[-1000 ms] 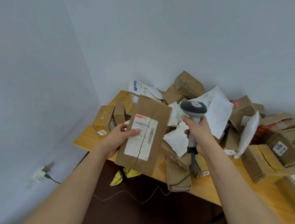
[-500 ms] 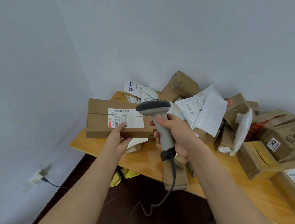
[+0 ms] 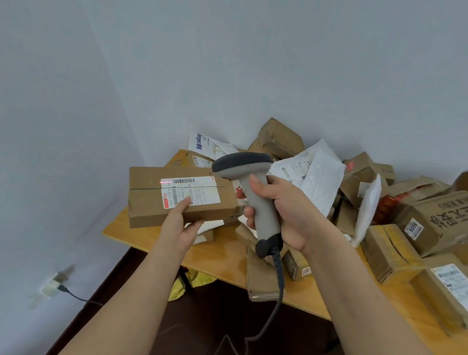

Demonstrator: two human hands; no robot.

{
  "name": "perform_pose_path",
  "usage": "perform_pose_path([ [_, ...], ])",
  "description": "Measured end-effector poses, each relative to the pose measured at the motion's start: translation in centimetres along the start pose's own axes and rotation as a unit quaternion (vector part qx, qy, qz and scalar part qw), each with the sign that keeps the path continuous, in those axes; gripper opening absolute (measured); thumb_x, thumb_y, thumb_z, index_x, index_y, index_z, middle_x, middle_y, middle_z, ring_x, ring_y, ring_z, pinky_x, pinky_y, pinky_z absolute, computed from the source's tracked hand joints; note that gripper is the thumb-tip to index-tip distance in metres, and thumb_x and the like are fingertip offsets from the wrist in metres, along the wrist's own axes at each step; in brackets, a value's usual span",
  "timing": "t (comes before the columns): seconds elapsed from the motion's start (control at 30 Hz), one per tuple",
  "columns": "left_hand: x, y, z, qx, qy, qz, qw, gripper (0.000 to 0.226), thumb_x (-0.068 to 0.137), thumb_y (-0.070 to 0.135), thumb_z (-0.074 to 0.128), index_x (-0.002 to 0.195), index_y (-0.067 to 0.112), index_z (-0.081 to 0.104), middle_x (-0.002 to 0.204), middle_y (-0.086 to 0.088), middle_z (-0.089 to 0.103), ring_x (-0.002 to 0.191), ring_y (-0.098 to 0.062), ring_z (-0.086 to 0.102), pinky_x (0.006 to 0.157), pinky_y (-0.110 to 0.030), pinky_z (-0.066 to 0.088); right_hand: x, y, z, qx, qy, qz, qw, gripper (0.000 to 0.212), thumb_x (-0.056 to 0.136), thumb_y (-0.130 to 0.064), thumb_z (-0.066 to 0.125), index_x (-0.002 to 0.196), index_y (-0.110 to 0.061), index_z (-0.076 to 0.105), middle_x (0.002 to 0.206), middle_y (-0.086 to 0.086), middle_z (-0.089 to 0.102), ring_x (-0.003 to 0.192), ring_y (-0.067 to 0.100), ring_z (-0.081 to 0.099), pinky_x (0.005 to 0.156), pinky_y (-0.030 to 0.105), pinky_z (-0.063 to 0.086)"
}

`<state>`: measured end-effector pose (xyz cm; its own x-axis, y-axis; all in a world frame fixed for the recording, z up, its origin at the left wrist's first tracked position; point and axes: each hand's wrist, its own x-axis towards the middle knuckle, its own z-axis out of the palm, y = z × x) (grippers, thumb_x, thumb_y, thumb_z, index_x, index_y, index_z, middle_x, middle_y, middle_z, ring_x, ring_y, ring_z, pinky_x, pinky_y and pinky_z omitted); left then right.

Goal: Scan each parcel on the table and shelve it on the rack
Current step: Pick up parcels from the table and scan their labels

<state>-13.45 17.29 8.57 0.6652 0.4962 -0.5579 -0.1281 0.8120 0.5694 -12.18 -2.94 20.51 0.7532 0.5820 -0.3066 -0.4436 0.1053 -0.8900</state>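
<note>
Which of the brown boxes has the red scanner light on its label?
The long flat box that the left hand holds up. A red line crosses the left end of its white label; no other box shows one.

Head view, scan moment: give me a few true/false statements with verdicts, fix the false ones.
1. The right hand grips the scanner. True.
2. The left hand holds a white poly mailer. False: it holds a brown cardboard parcel.
3. A red scan light shows on the parcel's label. True.
4. The held parcel lies flat on the table. False: it is held up above the table's edge.
5. The scanner is cordless. False: a cable hangs from its handle.
</note>
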Motion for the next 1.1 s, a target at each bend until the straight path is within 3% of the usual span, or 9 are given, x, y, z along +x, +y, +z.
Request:
perform_pose_path([
  [0.23, -2.7, -2.2, -1.5, -0.026, 0.030, 0.017, 0.999, 0.035, 0.092, 0.001, 0.063, 0.123, 0.013, 0.052, 0.116, -0.010, 0.062, 0.115, -0.027, 0.056, 0.104, -0.055, 0.045, -2.3, 0.4, -1.7, 0.020, -0.034, 0.020, 0.999, 0.036, 0.098, -0.024, 0.057, 0.126, -0.004, 0.053, 0.101, 0.013, 0.059, 0.057, 0.015, 0.054, 0.055, 0.029, 0.049],
  [0.4, -5.2, -3.3, -4.3, -0.039, 0.051, 0.027, 0.998, 0.033, 0.092, 0.000, 0.062, 0.122, 0.013, 0.054, 0.120, -0.010, 0.063, 0.097, -0.025, 0.060, 0.103, -0.052, 0.046, -4.0, 2.2, -1.4, 0.020, -0.078, 0.047, 0.996, 0.035, 0.098, -0.023, 0.056, 0.126, -0.002, 0.053, 0.104, 0.015, 0.057, 0.057, 0.016, 0.053, 0.054, 0.029, 0.047],
  [0.5, -6.7, -3.1, -6.5, -0.054, 0.053, 0.022, 0.997, 0.034, 0.091, 0.001, 0.064, 0.121, 0.013, 0.055, 0.127, -0.012, 0.063, 0.105, -0.028, 0.061, 0.103, -0.053, 0.046, -5.7, 3.2, -0.2, 0.007, -0.102, 0.052, 0.993, 0.035, 0.099, -0.022, 0.055, 0.126, -0.001, 0.054, 0.101, 0.015, 0.058, 0.057, 0.015, 0.052, 0.057, 0.029, 0.045],
  [0.63, -9.9, -2.1, -10.5, -0.011, 0.069, 0.028, 0.997, 0.044, 0.090, 0.012, 0.068, 0.131, 0.017, 0.053, 0.114, -0.009, 0.066, 0.099, -0.027, 0.062, 0.096, -0.046, 0.047, -8.1, 4.6, 2.2, -0.034, -0.142, 0.046, 0.988, 0.028, 0.099, -0.022, 0.055, 0.120, -0.003, 0.055, 0.097, 0.012, 0.060, 0.058, 0.016, 0.052, 0.057, 0.030, 0.045],
  [0.73, -13.7, -0.7, -15.2, 0.025, 0.101, 0.041, 0.994, 0.048, 0.085, 0.023, 0.073, 0.129, 0.021, 0.053, 0.108, -0.003, 0.065, 0.100, -0.024, 0.060, 0.107, -0.049, 0.039, -10.7, 6.6, 5.4, -0.053, -0.180, 0.033, 0.982, 0.034, 0.095, -0.022, 0.059, 0.123, -0.003, 0.057, 0.096, 0.009, 0.064, 0.057, 0.014, 0.051, 0.055, 0.027, 0.046],
  [0.87, -21.6, 1.8, -23.8, 0.046, 0.137, 0.099, 0.984, 0.046, 0.080, 0.038, 0.078, 0.118, 0.021, 0.060, 0.105, -0.001, 0.070, 0.099, -0.019, 0.065, 0.079, -0.037, 0.055, -15.0, 11.6, 11.5, -0.098, -0.192, 0.003, 0.976, 0.034, 0.089, -0.020, 0.070, 0.120, -0.008, 0.065, 0.109, 0.018, 0.070, 0.053, 0.009, 0.049, 0.054, 0.024, 0.045],
  [0.97, -29.1, 3.8, -31.9, 0.084, 0.153, 0.126, 0.977, 0.063, 0.074, 0.049, 0.080, 0.124, 0.018, 0.060, 0.109, -0.006, 0.073, 0.099, -0.018, 0.067, 0.066, -0.032, 0.056, -19.3, 16.9, 16.7, -0.109, -0.206, 0.012, 0.973, 0.025, 0.087, -0.014, 0.072, 0.111, -0.016, 0.068, 0.097, 0.012, 0.067, 0.053, 0.008, 0.050, 0.055, 0.024, 0.045],
  [1.03, -34.8, 5.3, -37.1, 0.089, 0.166, 0.150, 0.971, 0.064, 0.076, 0.054, 0.077, 0.126, 0.018, 0.061, 0.113, -0.008, 0.073, 0.102, -0.021, 0.066, 0.075, -0.036, 0.058, -22.4, 20.5, 20.6, -0.116, -0.239, 0.028, 0.964, 0.019, 0.087, -0.010, 0.072, 0.105, -0.014, 0.068, 0.085, 0.002, 0.065, 0.052, 0.008, 0.050, 0.052, 0.022, 0.045],
  [1.1, -40.4, 6.7, -41.8, 0.070, 0.186, 0.180, 0.963, 0.056, 0.080, 0.053, 0.073, 0.125, 0.020, 0.064, 0.113, -0.008, 0.073, 0.108, -0.024, 0.067, 0.096, -0.044, 0.053, -25.7, 23.9, 24.6, -0.131, -0.280, 0.057, 0.949, 0.023, 0.086, -0.009, 0.073, 0.108, -0.011, 0.067, 0.076, -0.001, 0.064, 0.052, 0.008, 0.051, 0.053, 0.024, 0.045],
])
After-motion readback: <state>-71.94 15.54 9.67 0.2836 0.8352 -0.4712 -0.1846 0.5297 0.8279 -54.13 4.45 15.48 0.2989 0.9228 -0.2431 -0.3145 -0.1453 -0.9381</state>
